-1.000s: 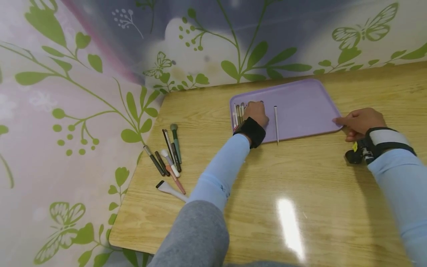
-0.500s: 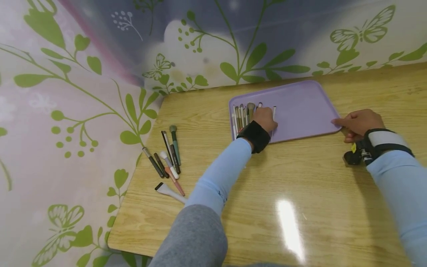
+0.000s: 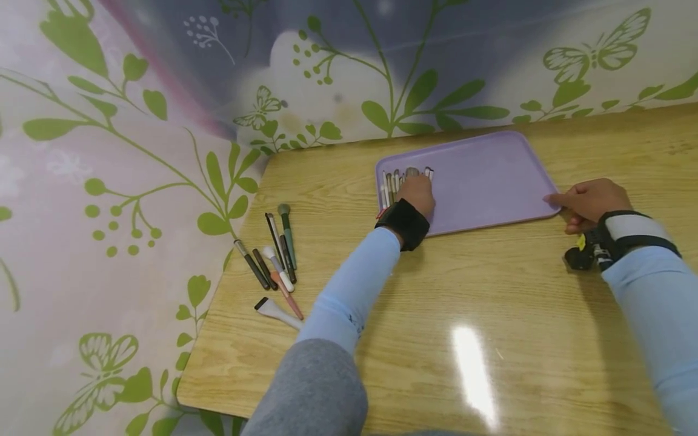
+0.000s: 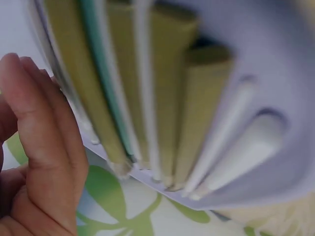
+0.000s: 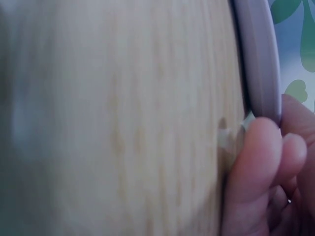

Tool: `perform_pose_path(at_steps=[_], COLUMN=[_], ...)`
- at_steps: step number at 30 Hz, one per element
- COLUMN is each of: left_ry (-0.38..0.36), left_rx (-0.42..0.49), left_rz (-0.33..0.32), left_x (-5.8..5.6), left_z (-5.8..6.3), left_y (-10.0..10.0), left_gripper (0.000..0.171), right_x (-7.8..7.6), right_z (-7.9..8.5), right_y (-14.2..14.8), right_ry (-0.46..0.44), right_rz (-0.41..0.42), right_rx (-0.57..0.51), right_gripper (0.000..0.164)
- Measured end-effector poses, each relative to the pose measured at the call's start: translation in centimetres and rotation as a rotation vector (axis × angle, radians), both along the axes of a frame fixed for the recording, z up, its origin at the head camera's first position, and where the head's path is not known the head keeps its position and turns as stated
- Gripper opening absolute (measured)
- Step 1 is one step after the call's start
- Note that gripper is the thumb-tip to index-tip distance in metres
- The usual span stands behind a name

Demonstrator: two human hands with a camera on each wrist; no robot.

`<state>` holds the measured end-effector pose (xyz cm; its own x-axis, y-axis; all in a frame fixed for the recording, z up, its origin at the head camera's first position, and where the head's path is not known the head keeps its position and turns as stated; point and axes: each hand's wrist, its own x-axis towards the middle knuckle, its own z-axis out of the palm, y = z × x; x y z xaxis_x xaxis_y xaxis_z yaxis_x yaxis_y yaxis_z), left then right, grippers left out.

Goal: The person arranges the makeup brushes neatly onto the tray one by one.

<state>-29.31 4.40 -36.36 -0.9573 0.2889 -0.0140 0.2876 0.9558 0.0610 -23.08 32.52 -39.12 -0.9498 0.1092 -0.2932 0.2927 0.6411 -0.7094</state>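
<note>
My left hand (image 3: 417, 195) is over the left part of the lilac tray (image 3: 491, 175), beside a row of makeup brushes (image 3: 390, 186). In the left wrist view, its fingers (image 4: 47, 123) are fairly straight and lie along the outermost brush. White, olive and green handles (image 4: 98, 78) stand side by side there, their ends at the tray's rim. A dark-tipped white brush (image 3: 429, 172) shows just past the hand, its lower part hidden. My right hand (image 3: 597, 200) pinches the tray's near right corner, thumb on top and fingers curled below.
A loose group of makeup brushes lies on the wooden table (image 3: 491, 290) to the left, among them a green one (image 3: 287, 233) and a pink one (image 3: 287, 295). A wide white brush (image 3: 275, 310) lies nearer. A patterned wall stands behind and left.
My left hand went right to the separate dark-tipped white brush, then moved back left, and that brush now lies against the row. My right hand stays at the tray's corner.
</note>
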Motion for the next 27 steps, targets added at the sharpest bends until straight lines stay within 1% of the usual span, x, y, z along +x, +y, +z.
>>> perform_pose_path(at_steps=[4, 6, 8, 10, 11, 12, 13, 14, 15, 17, 18, 20, 21, 22, 23, 24, 26, 27], left_ry=[-0.043, -0.067, -0.067, -0.036, -0.02, 0.003, 0.02, 0.022, 0.026, 0.003, -0.022, -0.066, -0.071, -0.085, -0.083, -0.049, 0.023, 0.005], left_rx=[0.068, 0.131, 0.182, 0.213, 0.224, 0.216, 0.202, 0.196, 0.165, 0.102, 0.076, 0.057, 0.045, 0.051, 0.068, 0.067, 0.06, 0.042], left_rz=[0.022, 0.03, 0.037, 0.091, 0.125, 0.162, 0.206, 0.254, 0.296, 0.357, 0.387, 0.426, 0.438, 0.449, 0.443, 0.422, 0.381, 0.377], left_x=[0.1, -0.1, -0.3, -0.4, -0.4, -0.5, -0.3, -0.1, 0.3, 0.9, 1.2, 1.9, 1.9, 1.8, 1.8, 0.8, -1.6, -3.2], left_z=[0.3, 0.6, 1.4, 2.5, 3.0, 3.4, 3.9, 4.3, 4.5, 4.5, 4.3, 3.7, 3.1, 2.3, 1.7, 0.0, -3.8, -5.8], left_y=[-1.3, -2.7, -4.8, -7.4, -8.9, -10.6, -12.3, -14.0, -15.7, -18.5, -19.7, -21.4, -22.1, -22.8, -23.4, -24.5, -26.9, -28.1], left_gripper=[0.012, 0.012, 0.014, 0.019, 0.027, 0.034, 0.038, 0.04, 0.042, 0.037, 0.033, 0.017, 0.013, 0.015, 0.019, 0.02, 0.021, 0.021], right_x=[0.1, 0.1, 0.1, 0.1, 0.0, 0.0, 0.0, -0.1, -0.1, -0.3, -0.3, -0.4, -0.5, -0.5, -0.6, -0.6, -0.7, -0.7], right_z=[0.0, -0.1, -0.2, -0.2, -0.2, -0.3, -0.4, -0.6, -0.7, -1.0, -1.1, -1.3, -1.4, -1.4, -1.4, -1.4, -1.3, -1.3], right_y=[0.0, -0.1, -0.2, -0.2, -0.1, 0.0, 0.1, 0.1, 0.2, 0.5, 0.6, 0.8, 0.8, 0.8, 0.8, 0.7, 0.4, 0.2], right_ry=[-0.011, -0.019, -0.018, -0.006, -0.001, 0.003, 0.004, 0.003, -0.002, -0.012, -0.018, -0.015, -0.014, -0.008, -0.004, 0.0, 0.003, 0.001], right_rz=[-0.006, -0.01, -0.009, -0.012, -0.014, -0.013, -0.012, -0.007, -0.006, 0.001, 0.003, 0.005, -0.004, -0.005, -0.011, -0.015, -0.029, -0.036], right_rx=[-0.01, -0.021, -0.02, -0.012, -0.008, -0.003, 0.001, 0.002, -0.001, 0.001, -0.002, -0.001, -0.002, -0.002, -0.001, -0.001, 0.0, -0.003], right_gripper=[0.047, 0.046, 0.047, 0.051, 0.054, 0.057, 0.06, 0.063, 0.065, 0.066, 0.067, 0.068, 0.068, 0.07, 0.07, 0.071, 0.071, 0.071])
